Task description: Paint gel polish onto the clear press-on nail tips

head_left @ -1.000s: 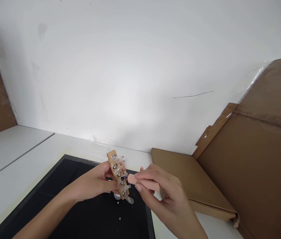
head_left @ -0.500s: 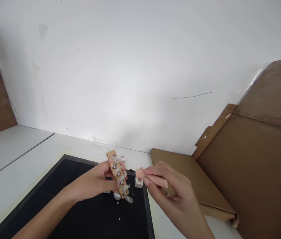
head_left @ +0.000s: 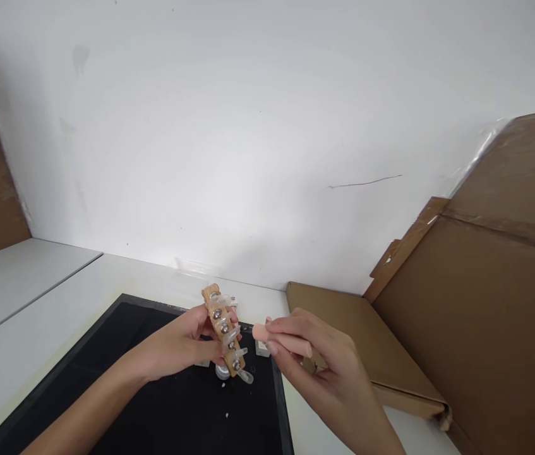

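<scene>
My left hand (head_left: pixel 194 341) grips a wooden nail-tip stand (head_left: pixel 220 322), tilted, with its fingers partly behind it. Several clear false nails (head_left: pixel 232 335) stick out from it beside shiny metal balls. In my right hand (head_left: pixel 324 354) is a peach-pink rod with a thick rounded end (head_left: pixel 288 343), pinched between thumb and fingers. That end points left toward the stand, with a small gap between them. A small white block (head_left: pixel 262 349) sits behind the rod, partly hidden. Under the stand a small round silvery-white container (head_left: pixel 222 371) shows in part.
A black mat (head_left: pixel 177 411) with a few white crumbs lies on the white table (head_left: pixel 139 273). To the right are a flat cardboard box (head_left: pixel 343 313) and a large cardboard panel (head_left: pixel 499 303). A white wall (head_left: pixel 229 139) rises behind the table.
My right hand has moved slightly left with the pink rod, whose thick end has turned and come closer to the stand. My left hand and the stand have barely moved.
</scene>
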A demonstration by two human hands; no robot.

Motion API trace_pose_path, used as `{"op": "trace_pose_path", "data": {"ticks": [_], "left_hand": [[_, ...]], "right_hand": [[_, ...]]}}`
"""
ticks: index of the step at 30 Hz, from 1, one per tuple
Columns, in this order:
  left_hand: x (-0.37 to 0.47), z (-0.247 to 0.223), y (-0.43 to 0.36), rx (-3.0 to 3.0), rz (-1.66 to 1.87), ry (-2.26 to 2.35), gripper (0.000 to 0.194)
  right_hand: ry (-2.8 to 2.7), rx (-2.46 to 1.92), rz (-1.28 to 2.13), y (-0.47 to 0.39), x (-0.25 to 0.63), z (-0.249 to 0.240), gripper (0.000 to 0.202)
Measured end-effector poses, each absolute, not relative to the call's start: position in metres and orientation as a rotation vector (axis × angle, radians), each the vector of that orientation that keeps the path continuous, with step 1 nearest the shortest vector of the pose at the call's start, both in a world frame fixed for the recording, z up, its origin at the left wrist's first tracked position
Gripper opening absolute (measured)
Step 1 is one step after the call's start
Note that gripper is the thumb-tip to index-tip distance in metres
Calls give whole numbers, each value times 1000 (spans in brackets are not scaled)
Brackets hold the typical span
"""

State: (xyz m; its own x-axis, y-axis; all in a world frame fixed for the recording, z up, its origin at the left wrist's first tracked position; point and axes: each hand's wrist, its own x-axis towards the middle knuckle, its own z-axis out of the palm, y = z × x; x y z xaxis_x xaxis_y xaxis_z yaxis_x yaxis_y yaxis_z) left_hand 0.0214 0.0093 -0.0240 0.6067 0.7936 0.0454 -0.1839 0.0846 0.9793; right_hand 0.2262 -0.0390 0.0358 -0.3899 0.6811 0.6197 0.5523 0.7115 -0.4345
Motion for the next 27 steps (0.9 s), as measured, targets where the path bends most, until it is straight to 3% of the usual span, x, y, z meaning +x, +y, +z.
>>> {"op": "trace_pose_path", "data": {"ticks": [14, 27], "left_hand": [[23, -14, 4, 1253, 805, 674, 28], [24, -10, 3, 1248, 829, 610, 23]], "right_hand": [[-2137, -803, 360, -40, 220, 30, 13], [-2134, -906, 301, -37, 225, 26, 10]]}}
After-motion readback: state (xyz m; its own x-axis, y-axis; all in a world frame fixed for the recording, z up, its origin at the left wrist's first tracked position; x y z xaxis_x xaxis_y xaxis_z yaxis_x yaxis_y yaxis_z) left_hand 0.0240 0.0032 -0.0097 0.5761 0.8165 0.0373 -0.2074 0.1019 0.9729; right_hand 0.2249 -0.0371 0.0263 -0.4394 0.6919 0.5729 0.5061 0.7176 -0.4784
